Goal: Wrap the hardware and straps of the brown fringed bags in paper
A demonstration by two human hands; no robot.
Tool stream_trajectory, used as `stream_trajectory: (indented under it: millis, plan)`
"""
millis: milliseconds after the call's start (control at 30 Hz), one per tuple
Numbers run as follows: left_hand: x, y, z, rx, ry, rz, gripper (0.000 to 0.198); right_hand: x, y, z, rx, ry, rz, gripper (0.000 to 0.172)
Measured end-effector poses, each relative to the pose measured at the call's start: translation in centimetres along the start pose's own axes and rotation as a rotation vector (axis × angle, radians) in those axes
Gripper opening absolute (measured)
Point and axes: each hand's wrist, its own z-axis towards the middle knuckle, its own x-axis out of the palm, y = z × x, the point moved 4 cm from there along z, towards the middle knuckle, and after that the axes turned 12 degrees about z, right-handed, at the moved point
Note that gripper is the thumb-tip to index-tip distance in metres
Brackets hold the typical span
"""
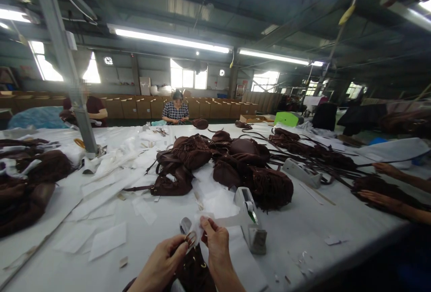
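At the front of the table my left hand pinches a gold metal ring at the top of a dark brown bag. The bag is partly hidden by my wrists, and more gold rings show on it. Close beside, my right hand is closed with thumb and forefinger on a thin piece of white wrapping paper, right against the ring. A grey tape dispenser stands just right of my right hand, with a white sheet beside it.
Brown bags with straps are heaped mid-table, with others at the left. Loose white paper sheets lie left. A second tape dispenser stands right. A co-worker's hands rest on brown material. A metal post rises left.
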Motion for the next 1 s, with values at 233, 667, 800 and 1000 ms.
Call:
stream_trajectory:
  millis: [233,667,800,1000]
  plan:
    - [-0.2,0.3,0.5,-0.037,-0.011,-0.036,0.034,1.0,0.3,-1.4,-0.017,0.029,-0.034,0.043]
    - [-2.2,1.9,1.4,0.050,-0.014,-0.264,0.057,4.1,0.6,-1.1,0.014,0.290,0.095,0.040]
    - [-2.5,2.4,1.5,0.058,-0.005,-0.308,0.065,4.4,1.0,-0.9,-0.093,0.269,0.059,0.041]
    - [-2.7,1.9,1.3,0.033,-0.017,-0.337,0.073,4.9,0.8,-1.1,-0.145,0.332,-0.051,0.044]
